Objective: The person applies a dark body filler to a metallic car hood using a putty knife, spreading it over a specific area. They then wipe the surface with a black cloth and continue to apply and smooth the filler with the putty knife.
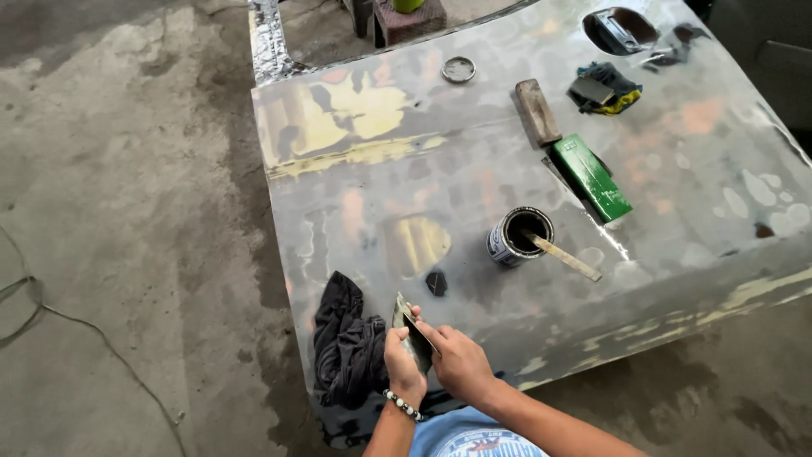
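My left hand (404, 361) grips a flat metal spreader plate (400, 315) held upright over the near edge of a sanded car body panel (474, 161). My right hand (457, 360) holds a second thin, dark putty blade (420, 332) pressed against that plate. A small dark blob of filler (436, 283) lies on the panel just beyond my hands. An open tin (518, 237) with a wooden stir stick (565, 256) in it stands to the right of the blob.
A black rag (348, 343) drapes over the panel's near-left edge. Further back lie a green sanding block (594, 177), a wooden block (538, 111), a round lid (458, 69) and a blue-yellow cloth (604, 89). Concrete floor (118, 228) with a thin cable spreads to the left.
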